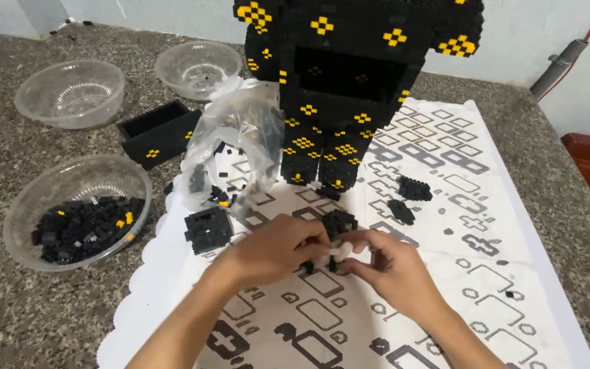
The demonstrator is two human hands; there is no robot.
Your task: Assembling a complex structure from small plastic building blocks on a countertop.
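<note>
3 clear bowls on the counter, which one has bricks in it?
The nearest bowl, left of the patterned mat, holds a pile of black bricks with a few yellow. The two far bowls hold none.

Soft, even light falls from above and slightly ahead, bright enough to read the speckled worktop (8, 321) but flat, with only faint, short shadows under the hands (339, 256) and beside the clear bowls (69, 92). Pale glare sits on the crumpled plastic bag (237, 126) and the bowl rims, while the black block figure (349, 75) swallows detail, its surfaces nearly featureless apart from yellow spots. The picture is mildly soft and compressed, fingers slightly smeared, and straight edges bow a little toward the corners.
</note>
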